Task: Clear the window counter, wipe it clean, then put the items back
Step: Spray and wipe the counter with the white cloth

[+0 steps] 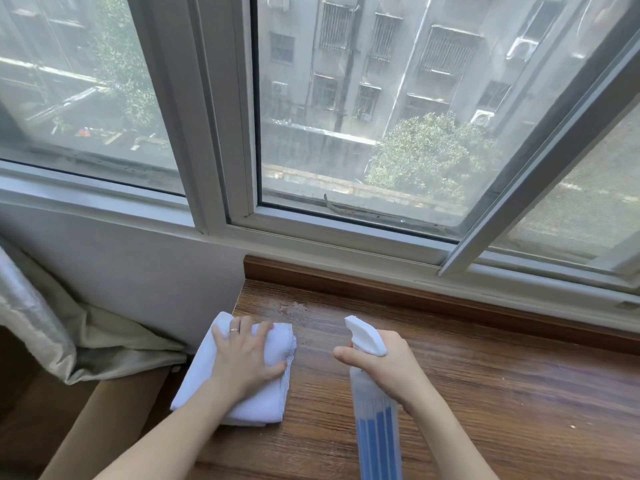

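A folded white cloth (273, 403) lies on the left end of the wooden window counter (485, 382). My left hand (247, 358) presses flat on the cloth, fingers spread. My right hand (384, 363) grips a spray bottle (375, 424) with a white nozzle and blue liquid, the nozzle pointing toward the window and left. A small wet patch (294, 308) shines on the wood just beyond the cloth, near the counter's back corner.
A sliding window (346, 133) with a grey frame runs along the back of the counter. A grey-white curtain (52, 327) bunches on the left beside the wall. A brown surface (104, 410) sits below the counter's left end.
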Demonstrator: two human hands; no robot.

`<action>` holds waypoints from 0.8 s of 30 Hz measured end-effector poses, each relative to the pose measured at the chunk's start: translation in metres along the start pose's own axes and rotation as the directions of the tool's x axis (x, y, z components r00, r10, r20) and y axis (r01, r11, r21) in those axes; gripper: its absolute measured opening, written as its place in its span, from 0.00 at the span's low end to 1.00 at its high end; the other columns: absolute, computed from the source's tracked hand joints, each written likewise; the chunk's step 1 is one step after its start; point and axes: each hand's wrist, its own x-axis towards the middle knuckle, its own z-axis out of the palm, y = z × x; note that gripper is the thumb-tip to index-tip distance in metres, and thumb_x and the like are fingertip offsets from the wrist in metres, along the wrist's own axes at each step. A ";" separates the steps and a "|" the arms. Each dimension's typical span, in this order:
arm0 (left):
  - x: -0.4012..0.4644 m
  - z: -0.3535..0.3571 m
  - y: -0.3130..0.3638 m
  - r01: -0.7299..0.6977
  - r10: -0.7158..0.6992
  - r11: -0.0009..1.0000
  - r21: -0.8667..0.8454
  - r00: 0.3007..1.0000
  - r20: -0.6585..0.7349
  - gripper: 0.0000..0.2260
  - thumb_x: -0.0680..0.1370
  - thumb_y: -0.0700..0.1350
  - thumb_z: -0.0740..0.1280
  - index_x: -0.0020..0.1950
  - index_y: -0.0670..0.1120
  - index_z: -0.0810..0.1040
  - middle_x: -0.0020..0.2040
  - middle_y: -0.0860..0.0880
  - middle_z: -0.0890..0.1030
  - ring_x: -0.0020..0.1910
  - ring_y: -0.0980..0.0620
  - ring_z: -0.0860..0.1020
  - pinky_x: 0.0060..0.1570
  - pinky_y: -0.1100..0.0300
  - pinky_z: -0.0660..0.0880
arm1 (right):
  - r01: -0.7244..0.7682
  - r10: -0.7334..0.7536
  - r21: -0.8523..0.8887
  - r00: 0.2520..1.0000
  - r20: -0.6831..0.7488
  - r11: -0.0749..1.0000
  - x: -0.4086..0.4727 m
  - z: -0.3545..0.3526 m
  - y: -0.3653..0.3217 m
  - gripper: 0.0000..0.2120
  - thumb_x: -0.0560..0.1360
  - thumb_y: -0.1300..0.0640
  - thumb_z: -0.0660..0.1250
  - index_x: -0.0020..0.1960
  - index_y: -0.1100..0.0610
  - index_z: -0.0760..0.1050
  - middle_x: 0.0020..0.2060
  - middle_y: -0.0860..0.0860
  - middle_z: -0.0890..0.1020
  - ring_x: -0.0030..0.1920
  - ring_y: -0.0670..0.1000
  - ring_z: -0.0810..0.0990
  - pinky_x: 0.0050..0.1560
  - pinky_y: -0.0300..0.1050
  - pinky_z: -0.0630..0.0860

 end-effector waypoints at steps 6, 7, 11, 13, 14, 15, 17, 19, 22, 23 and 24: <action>0.060 -0.004 0.006 0.048 -0.050 0.999 0.017 0.994 0.095 0.33 0.63 0.71 0.58 0.56 0.49 0.77 0.48 0.46 0.74 0.49 0.41 0.75 0.53 0.33 0.67 | -0.021 0.021 -0.016 1.000 0.020 1.000 0.005 0.004 0.001 0.21 0.66 0.40 0.77 0.28 0.49 0.69 0.26 0.44 0.71 0.29 0.44 0.68 0.36 0.43 0.64; 0.072 -0.005 0.007 0.058 -0.059 0.998 0.019 0.991 0.121 0.35 0.64 0.72 0.56 0.58 0.49 0.76 0.50 0.46 0.74 0.51 0.41 0.74 0.55 0.33 0.65 | -0.024 0.025 -0.018 1.000 0.017 1.000 0.006 0.004 0.002 0.21 0.66 0.40 0.77 0.29 0.50 0.69 0.26 0.44 0.71 0.29 0.44 0.68 0.36 0.43 0.64; 0.099 -0.007 0.011 0.090 -0.089 0.996 -0.002 0.985 0.146 0.38 0.65 0.72 0.47 0.61 0.47 0.72 0.55 0.45 0.70 0.57 0.41 0.71 0.60 0.34 0.62 | -0.030 0.030 -0.028 1.000 0.009 0.999 0.008 0.006 0.003 0.21 0.66 0.39 0.76 0.30 0.51 0.70 0.26 0.44 0.72 0.29 0.44 0.68 0.34 0.42 0.64; 0.100 -0.009 0.012 0.074 -0.076 0.997 0.014 0.981 0.180 0.38 0.66 0.72 0.44 0.63 0.50 0.70 0.57 0.46 0.69 0.60 0.42 0.69 0.61 0.35 0.60 | -0.037 0.037 -0.032 0.999 0.006 0.999 0.009 0.006 0.003 0.21 0.66 0.39 0.76 0.31 0.51 0.70 0.27 0.45 0.72 0.29 0.44 0.68 0.34 0.42 0.64; 0.097 -0.010 0.012 0.057 -0.060 0.998 0.024 0.979 0.197 0.38 0.66 0.73 0.43 0.65 0.52 0.69 0.59 0.47 0.68 0.61 0.42 0.68 0.62 0.34 0.59 | -0.042 0.042 -0.039 0.999 0.009 0.998 0.010 0.005 0.004 0.21 0.66 0.39 0.76 0.31 0.52 0.70 0.27 0.45 0.72 0.30 0.44 0.68 0.35 0.42 0.64; 0.094 -0.011 0.012 0.035 -0.041 0.999 0.033 0.976 0.213 0.38 0.66 0.73 0.43 0.67 0.53 0.67 0.60 0.47 0.68 0.62 0.43 0.67 0.63 0.34 0.57 | -0.048 0.049 -0.047 0.999 0.014 0.998 0.010 0.005 0.004 0.22 0.66 0.39 0.76 0.32 0.54 0.70 0.27 0.45 0.71 0.30 0.44 0.67 0.35 0.43 0.64; 0.084 -0.012 0.009 -0.015 0.006 0.999 0.038 0.972 0.235 0.39 0.66 0.73 0.45 0.68 0.53 0.67 0.61 0.47 0.69 0.63 0.44 0.68 0.63 0.32 0.56 | -0.055 0.057 -0.066 0.998 0.022 0.996 0.009 0.006 0.006 0.24 0.66 0.39 0.76 0.32 0.56 0.69 0.28 0.45 0.70 0.30 0.45 0.66 0.35 0.44 0.63; 0.068 -0.010 0.007 -0.082 0.077 0.997 0.018 0.981 0.181 0.37 0.66 0.73 0.50 0.64 0.51 0.73 0.56 0.46 0.73 0.59 0.43 0.72 0.60 0.30 0.60 | -0.051 0.052 -0.069 0.998 0.022 0.996 0.007 0.007 0.009 0.26 0.66 0.39 0.75 0.32 0.57 0.66 0.28 0.46 0.68 0.30 0.45 0.65 0.36 0.45 0.62; 0.037 -0.005 0.003 -0.146 0.146 0.989 -0.006 0.986 0.086 0.33 0.66 0.72 0.58 0.59 0.49 0.76 0.51 0.46 0.75 0.53 0.42 0.75 0.55 0.28 0.64 | -0.049 0.050 -0.050 0.999 0.014 0.998 0.003 0.006 0.009 0.24 0.66 0.39 0.76 0.31 0.53 0.65 0.28 0.45 0.69 0.30 0.45 0.66 0.36 0.45 0.62; 0.025 -0.004 0.002 -0.156 0.157 0.988 -0.013 0.985 0.073 0.32 0.66 0.72 0.59 0.58 0.49 0.75 0.50 0.47 0.76 0.52 0.42 0.76 0.55 0.28 0.65 | -0.048 0.049 -0.048 0.999 0.011 0.998 0.002 0.006 0.009 0.23 0.66 0.39 0.76 0.31 0.51 0.66 0.28 0.45 0.70 0.30 0.44 0.67 0.36 0.44 0.63; 0.013 -0.004 0.002 -0.164 0.164 0.986 -0.018 0.984 0.062 0.32 0.65 0.72 0.59 0.58 0.49 0.74 0.50 0.47 0.76 0.52 0.42 0.76 0.54 0.28 0.65 | -0.046 0.047 -0.048 0.999 0.007 0.998 0.000 0.006 0.008 0.21 0.66 0.39 0.76 0.31 0.50 0.68 0.28 0.45 0.71 0.30 0.44 0.68 0.36 0.44 0.64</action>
